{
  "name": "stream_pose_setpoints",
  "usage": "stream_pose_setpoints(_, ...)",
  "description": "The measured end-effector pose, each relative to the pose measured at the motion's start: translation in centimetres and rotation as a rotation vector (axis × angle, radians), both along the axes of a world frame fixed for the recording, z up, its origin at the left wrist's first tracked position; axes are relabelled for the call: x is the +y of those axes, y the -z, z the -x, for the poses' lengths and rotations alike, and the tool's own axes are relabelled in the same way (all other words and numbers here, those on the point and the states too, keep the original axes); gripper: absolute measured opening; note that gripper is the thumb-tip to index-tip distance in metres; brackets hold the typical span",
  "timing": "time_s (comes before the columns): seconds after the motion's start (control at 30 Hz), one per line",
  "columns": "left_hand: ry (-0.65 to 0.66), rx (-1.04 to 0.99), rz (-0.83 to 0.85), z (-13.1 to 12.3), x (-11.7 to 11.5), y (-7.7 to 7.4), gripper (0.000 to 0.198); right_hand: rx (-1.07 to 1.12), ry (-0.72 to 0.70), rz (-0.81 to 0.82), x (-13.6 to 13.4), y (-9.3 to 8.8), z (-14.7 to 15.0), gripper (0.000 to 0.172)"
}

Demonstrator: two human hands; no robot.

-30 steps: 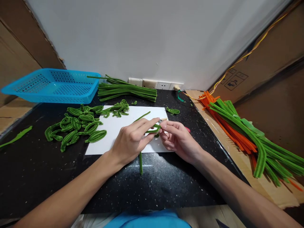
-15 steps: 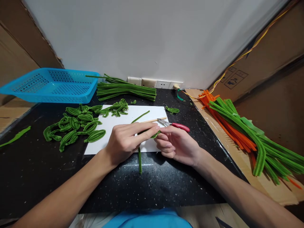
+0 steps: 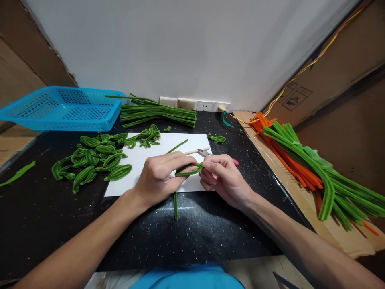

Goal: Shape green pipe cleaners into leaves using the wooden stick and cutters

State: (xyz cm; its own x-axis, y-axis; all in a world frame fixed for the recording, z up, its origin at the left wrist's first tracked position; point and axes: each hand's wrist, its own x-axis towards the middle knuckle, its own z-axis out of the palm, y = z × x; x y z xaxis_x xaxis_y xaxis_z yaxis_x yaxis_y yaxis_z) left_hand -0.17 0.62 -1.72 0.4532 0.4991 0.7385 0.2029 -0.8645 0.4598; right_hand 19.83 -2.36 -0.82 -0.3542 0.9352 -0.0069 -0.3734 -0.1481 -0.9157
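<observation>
Above a white sheet of paper, my two hands hold one bent green pipe cleaner between them. Fingers of my left hand are closed on its left part. My right hand pinches its right end between thumb and finger. Under my left hand lies another green pipe cleaner, its two ends showing on either side. Red-handled pliers rest behind my right hand, which hides most of the handles. Their jaws lie by a thin wooden stick.
Left of the paper is a pile of leaf-shaped green pieces. A blue plastic basket and a bundle of green pipe cleaners stand behind. Orange and lighter green pipe cleaners lie on cardboard at the right.
My left fingers have drawn back from my right fingertips, so more of the bent pipe cleaner shows. My right hand has turned and now covers more of the pliers.
</observation>
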Motion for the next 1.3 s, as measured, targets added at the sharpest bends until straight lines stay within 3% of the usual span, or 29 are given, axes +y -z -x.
stream_pose_setpoints(0.27, -0.008, 0.268, -0.131, 0.6, 0.1, -0.3, 0.018, 0.052, -0.031, 0.041, 0.0, 0.1, 0.1, 0.050)
stream_pose_setpoints(0.37, -0.040, 0.313, -0.221, 0.5, 0.0, -0.2, 0.019, 0.076, -0.050, 0.071, -0.2, 0.0, 0.1, 0.050)
stream_pose_setpoints(0.43, -0.028, 0.290, -0.197, 0.2, -0.2, -0.2, 0.019, 0.071, -0.088, 0.064, -0.3, 0.0, 0.1, 0.049)
stream_pose_setpoints(0.57, 0.066, 0.088, 0.240, -0.6, -1.0, -1.0, 0.022, 0.056, -0.086, 0.000, -0.3, 0.3, 0.2, 0.046)
stream_pose_setpoints(0.73, 0.233, -0.125, 1.077, -1.1, -1.2, -2.1, 0.026, -0.141, -0.037, -0.227, -0.3, 0.3, -0.2, 0.033)
stream_pose_setpoints(0.87, 0.350, -0.334, 1.607, -1.3, -0.7, -2.2, 0.024, -0.568, 0.012, -0.609, -0.4, -0.3, -0.7, 0.034)
stream_pose_setpoints(1.0, 0.354, -0.290, 1.881, -1.2, -0.4, -2.3, 0.028, -0.887, 0.056, -1.192, -0.3, -0.5, -1.3, 0.029)
stream_pose_setpoints(1.07, 0.369, -0.273, 1.876, -1.1, -0.5, -2.4, 0.027, -0.983, 0.089, -1.349, -0.2, -0.4, -1.6, 0.028)
stream_pose_setpoints(1.13, 0.390, -0.295, 1.777, -1.1, -0.6, -2.5, 0.025, -0.983, 0.139, -1.340, -0.2, -0.2, -1.7, 0.028)
stream_pose_setpoints(1.2, 0.381, -0.297, 1.599, -1.1, -0.7, -2.5, 0.025, -0.914, 0.153, -1.158, -0.1, -0.1, -1.6, 0.028)
stream_pose_setpoints(1.3, 0.275, -0.205, 1.207, -1.0, -0.8, -2.3, 0.027, -0.694, 0.083, -0.648, 0.0, 0.1, -1.0, 0.032)
